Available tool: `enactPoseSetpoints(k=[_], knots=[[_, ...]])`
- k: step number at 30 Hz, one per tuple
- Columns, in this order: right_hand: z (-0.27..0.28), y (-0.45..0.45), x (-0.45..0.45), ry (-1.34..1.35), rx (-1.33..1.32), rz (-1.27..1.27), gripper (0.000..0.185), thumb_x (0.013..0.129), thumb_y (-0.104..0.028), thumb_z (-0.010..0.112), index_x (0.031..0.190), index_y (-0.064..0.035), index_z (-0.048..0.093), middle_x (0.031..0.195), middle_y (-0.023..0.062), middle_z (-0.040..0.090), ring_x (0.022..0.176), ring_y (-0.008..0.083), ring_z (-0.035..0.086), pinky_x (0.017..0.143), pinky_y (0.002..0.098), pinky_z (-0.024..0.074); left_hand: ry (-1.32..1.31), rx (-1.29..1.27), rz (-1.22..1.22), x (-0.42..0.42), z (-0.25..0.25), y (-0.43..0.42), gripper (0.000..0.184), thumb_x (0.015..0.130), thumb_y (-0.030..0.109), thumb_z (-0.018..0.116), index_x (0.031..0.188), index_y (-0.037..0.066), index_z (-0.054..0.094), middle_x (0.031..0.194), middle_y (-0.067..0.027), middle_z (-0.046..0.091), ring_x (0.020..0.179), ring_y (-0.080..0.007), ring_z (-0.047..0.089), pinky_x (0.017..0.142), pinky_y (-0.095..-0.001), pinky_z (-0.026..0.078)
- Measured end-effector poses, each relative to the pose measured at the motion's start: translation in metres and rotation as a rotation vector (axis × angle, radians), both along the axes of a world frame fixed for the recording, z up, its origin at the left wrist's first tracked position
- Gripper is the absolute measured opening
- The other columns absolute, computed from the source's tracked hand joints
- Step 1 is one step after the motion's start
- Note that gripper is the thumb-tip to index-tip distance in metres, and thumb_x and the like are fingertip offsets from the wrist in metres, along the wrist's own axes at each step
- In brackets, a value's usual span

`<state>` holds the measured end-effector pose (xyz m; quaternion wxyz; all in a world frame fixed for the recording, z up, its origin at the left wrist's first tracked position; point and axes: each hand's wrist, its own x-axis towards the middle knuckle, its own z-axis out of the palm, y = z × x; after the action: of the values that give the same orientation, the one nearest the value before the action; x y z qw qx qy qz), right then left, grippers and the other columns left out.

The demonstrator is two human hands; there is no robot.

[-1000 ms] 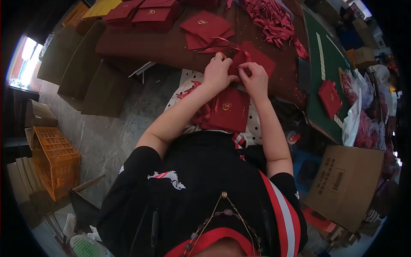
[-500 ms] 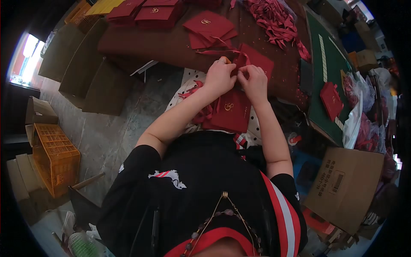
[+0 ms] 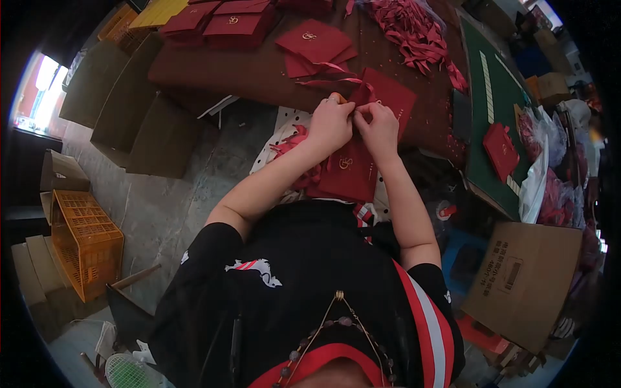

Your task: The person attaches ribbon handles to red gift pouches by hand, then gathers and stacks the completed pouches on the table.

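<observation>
At the table's near edge my left hand [image 3: 332, 123] and my right hand [image 3: 378, 129] meet with fingertips pinched together, both closed on a red ribbon [image 3: 330, 82]. Its loose end trails leftward over the brown tabletop. What exactly lies between the fingertips is partly hidden. Just beyond my hands lies a flat dark-red paper bag [image 3: 396, 100], its near part covered by them. Below, on my lap, rest red bags with a gold emblem [image 3: 354, 169] and a bunch of red ribbons [image 3: 294, 143].
More red bags [image 3: 317, 40] lie on the brown-covered table [image 3: 220, 68], with a large ribbon pile [image 3: 414, 32] at the back right. A green board [image 3: 479, 129] stands right. Cardboard boxes [image 3: 524, 278] and an orange crate [image 3: 87, 239] are around me.
My right hand has shifted slightly left and down, closer to my left hand. The bag beyond them shows a little more of its surface.
</observation>
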<state>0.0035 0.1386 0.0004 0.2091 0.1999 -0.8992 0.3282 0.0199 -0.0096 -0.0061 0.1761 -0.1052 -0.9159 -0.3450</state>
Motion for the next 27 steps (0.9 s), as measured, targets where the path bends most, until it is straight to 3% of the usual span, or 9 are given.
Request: enactPoseSetpoints(k=[5, 8, 10, 13, 15, 23, 25, 26, 27], knots=[[0.007, 0.006, -0.001, 0.108, 0.015, 0.066, 0.009, 0.077, -0.010, 0.074, 0.081, -0.0049, 0.068, 0.085, 0.0092, 0.068, 0.080, 0.0311, 0.061, 0.075, 0.0433, 0.0492, -0.044, 0.028, -0.007, -0.004, 0.003, -0.004, 0.025, 0.080, 0.014, 0.066, 0.102, 0.006, 0.074, 0.094, -0.0176, 0.064, 0.091, -0.0364, 0.064, 0.079, -0.0444, 0.052], [0.007, 0.009, 0.000, 0.089, 0.011, 0.070, 0.015, 0.076, -0.009, 0.076, 0.087, -0.0055, 0.067, 0.083, 0.0072, 0.068, 0.080, 0.0294, 0.061, 0.075, 0.0424, 0.0487, -0.093, 0.013, -0.049, -0.009, 0.006, -0.009, 0.026, 0.080, 0.017, 0.068, 0.102, 0.006, 0.074, 0.093, -0.0160, 0.066, 0.091, -0.0352, 0.065, 0.079, -0.0439, 0.053], [0.010, 0.007, 0.004, -0.167, -0.205, -0.001, 0.023, 0.076, -0.009, 0.078, 0.095, -0.0062, 0.064, 0.080, 0.0063, 0.068, 0.078, 0.0273, 0.062, 0.072, 0.0402, 0.0496, -0.120, -0.011, -0.068, -0.013, 0.007, -0.014, 0.028, 0.079, 0.018, 0.068, 0.104, 0.006, 0.074, 0.093, -0.0156, 0.066, 0.091, -0.0350, 0.065, 0.080, -0.0438, 0.053], [0.013, 0.009, 0.002, -0.233, -0.272, -0.016, 0.029, 0.076, -0.011, 0.079, 0.099, -0.0068, 0.061, 0.077, 0.0063, 0.067, 0.075, 0.0260, 0.064, 0.069, 0.0382, 0.0507, -0.164, 0.073, -0.184, -0.020, 0.008, -0.021, 0.032, 0.078, 0.019, 0.070, 0.108, 0.007, 0.074, 0.092, -0.0169, 0.066, 0.092, -0.0354, 0.065, 0.083, -0.0428, 0.053], [0.007, 0.011, -0.005, -0.233, -0.266, 0.002, 0.029, 0.076, -0.010, 0.080, 0.098, -0.0066, 0.061, 0.078, 0.0064, 0.068, 0.075, 0.0240, 0.066, 0.068, 0.0362, 0.0513, -0.189, -0.040, -0.293, -0.023, 0.010, -0.024, 0.034, 0.079, 0.018, 0.071, 0.111, 0.006, 0.073, 0.097, -0.0178, 0.065, 0.095, -0.0352, 0.065, 0.086, -0.0422, 0.053], [0.014, 0.021, -0.010, -0.474, -0.409, 0.051, 0.035, 0.076, -0.008, 0.081, 0.107, -0.0054, 0.064, 0.083, 0.0042, 0.072, 0.078, 0.0134, 0.068, 0.073, 0.0286, 0.0533, -0.103, -0.008, -0.283, -0.031, 0.011, -0.028, 0.025, 0.081, 0.016, 0.072, 0.104, 0.008, 0.074, 0.107, -0.0164, 0.061, 0.096, -0.0352, 0.064, 0.084, -0.0424, 0.053], [0.017, 0.032, -0.014, -0.588, -0.480, 0.180, 0.052, 0.076, -0.016, 0.084, 0.121, -0.0072, 0.061, 0.109, 0.0080, 0.070, 0.098, 0.0194, 0.065, 0.088, 0.0341, 0.0522, -0.151, -0.036, -0.266, -0.032, 0.011, -0.025, 0.022, 0.080, 0.017, 0.072, 0.101, 0.008, 0.075, 0.107, -0.0158, 0.061, 0.095, -0.0350, 0.064, 0.084, -0.0423, 0.053], [0.014, 0.037, -0.013, -0.589, -0.482, 0.179, 0.052, 0.076, -0.016, 0.084, 0.121, -0.0072, 0.061, 0.109, 0.0080, 0.070, 0.098, 0.0194, 0.065, 0.088, 0.0341, 0.0522, -0.128, -0.023, -0.213, -0.032, 0.008, -0.023, 0.020, 0.080, 0.017, 0.072, 0.099, 0.009, 0.075, 0.106, -0.0149, 0.061, 0.095, -0.0344, 0.064, 0.083, -0.0423, 0.053], [0.012, 0.041, -0.011, -0.384, -0.318, 0.129, 0.065, 0.073, -0.024, 0.086, 0.129, -0.0084, 0.057, 0.123, 0.0106, 0.063, 0.114, 0.0245, 0.056, 0.097, 0.0379, 0.0471, -0.106, -0.008, -0.160, -0.030, 0.008, -0.020, 0.018, 0.080, 0.018, 0.073, 0.096, 0.010, 0.075, 0.106, -0.0139, 0.061, 0.096, -0.0339, 0.064, 0.083, -0.0422, 0.054]])
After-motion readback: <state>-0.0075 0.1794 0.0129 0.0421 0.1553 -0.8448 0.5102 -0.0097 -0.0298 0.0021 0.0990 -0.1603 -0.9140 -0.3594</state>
